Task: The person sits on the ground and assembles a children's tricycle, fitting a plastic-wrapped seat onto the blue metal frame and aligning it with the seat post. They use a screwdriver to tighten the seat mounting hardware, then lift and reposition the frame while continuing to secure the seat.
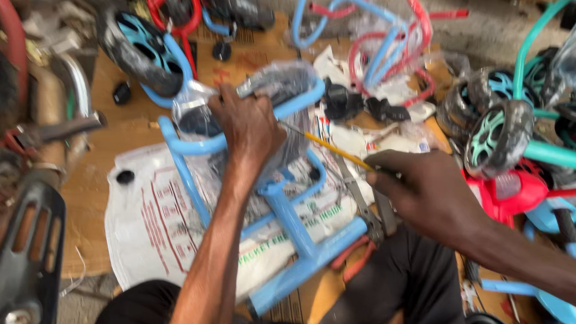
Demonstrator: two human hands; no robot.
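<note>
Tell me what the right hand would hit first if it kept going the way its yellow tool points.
Probably the left hand, gripping the plastic-wrapped light blue frame. The right hand aims its thin yellow tool up-left toward it; depth is unclear.

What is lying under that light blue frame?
Under the light blue frame lies a white printed plastic bag, spread over brown cardboard. Pliers lie beside it. The left hand and forearm cover part of the bag.
</note>
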